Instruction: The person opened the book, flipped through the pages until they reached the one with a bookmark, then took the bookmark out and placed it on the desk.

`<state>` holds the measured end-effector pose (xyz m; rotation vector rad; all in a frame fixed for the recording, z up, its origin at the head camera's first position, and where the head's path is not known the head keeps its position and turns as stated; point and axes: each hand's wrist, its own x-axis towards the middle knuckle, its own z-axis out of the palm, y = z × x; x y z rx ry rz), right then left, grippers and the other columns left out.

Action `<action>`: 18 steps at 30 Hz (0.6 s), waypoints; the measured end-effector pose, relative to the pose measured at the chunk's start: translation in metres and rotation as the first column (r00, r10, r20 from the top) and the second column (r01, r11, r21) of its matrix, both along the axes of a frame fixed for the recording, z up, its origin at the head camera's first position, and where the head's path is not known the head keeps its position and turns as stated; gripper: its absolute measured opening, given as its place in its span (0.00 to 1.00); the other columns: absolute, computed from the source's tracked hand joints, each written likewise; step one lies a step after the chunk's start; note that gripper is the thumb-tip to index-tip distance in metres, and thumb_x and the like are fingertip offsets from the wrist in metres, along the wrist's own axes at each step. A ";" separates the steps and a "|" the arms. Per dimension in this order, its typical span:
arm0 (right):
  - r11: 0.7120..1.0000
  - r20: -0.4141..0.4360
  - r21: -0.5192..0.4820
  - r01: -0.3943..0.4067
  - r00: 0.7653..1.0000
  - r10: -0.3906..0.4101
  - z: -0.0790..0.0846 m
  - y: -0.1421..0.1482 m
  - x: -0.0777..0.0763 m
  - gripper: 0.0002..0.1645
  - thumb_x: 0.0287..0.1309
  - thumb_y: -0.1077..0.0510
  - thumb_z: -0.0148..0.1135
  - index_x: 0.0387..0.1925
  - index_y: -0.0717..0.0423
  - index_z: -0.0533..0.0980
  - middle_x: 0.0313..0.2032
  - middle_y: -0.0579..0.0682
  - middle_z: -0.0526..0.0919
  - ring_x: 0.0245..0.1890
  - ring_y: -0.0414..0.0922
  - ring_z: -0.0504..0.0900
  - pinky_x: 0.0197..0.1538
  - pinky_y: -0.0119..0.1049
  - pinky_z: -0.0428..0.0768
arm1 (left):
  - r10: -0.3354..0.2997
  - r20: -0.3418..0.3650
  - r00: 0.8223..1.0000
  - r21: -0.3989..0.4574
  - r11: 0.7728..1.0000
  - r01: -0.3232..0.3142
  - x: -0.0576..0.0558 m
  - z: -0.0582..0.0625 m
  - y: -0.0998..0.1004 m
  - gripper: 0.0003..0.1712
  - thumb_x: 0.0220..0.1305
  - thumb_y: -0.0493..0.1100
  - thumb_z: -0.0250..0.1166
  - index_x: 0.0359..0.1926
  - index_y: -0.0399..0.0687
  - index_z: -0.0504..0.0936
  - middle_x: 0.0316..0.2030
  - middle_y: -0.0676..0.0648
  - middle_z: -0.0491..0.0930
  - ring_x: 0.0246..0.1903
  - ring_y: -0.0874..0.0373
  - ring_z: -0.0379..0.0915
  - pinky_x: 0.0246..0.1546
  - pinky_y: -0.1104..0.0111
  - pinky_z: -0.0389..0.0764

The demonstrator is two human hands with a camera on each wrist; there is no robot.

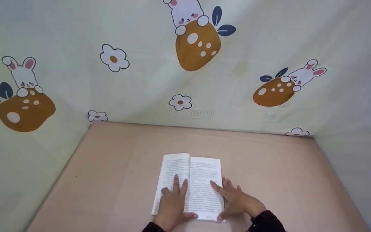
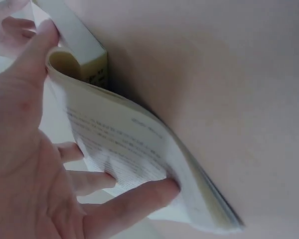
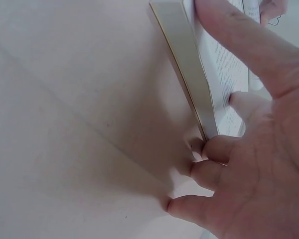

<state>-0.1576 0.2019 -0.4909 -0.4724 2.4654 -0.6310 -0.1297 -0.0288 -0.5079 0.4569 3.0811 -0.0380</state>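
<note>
A thick paperback book (image 1: 203, 190) lies spread on the table, its pages full of small print. The left page side (image 2: 119, 124) bows up in a curve near the spine, as the left wrist view shows. My left hand (image 1: 172, 204) presses on that page with spread fingers, its thumb reaching across the lower spine. Beside the right edge, my right hand (image 1: 238, 199) touches the book: thumb at the lower corner, index fingertip on the page. In the right wrist view its other fingers rest on the tabletop along the thick page block (image 3: 189, 64).
The pinkish-tan tabletop (image 1: 108, 167) stretches around the book on all sides. Pale fabric walls (image 1: 140, 87) printed with rabbits, orange fruit and flowers stand along its back and both sides. Dark sleeves (image 1: 266, 222) cover both wrists.
</note>
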 end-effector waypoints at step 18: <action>0.999 0.035 -0.045 -0.004 0.999 0.006 -0.002 0.004 -0.002 0.71 0.28 0.43 0.77 0.72 0.50 0.47 0.68 0.73 0.34 0.69 0.67 0.33 0.65 0.67 0.34 | -0.010 0.019 1.000 0.014 1.000 0.010 0.007 -0.009 -0.006 0.65 0.33 0.85 0.51 0.71 0.57 0.53 0.67 0.32 0.56 0.51 0.25 0.68 0.51 0.49 0.76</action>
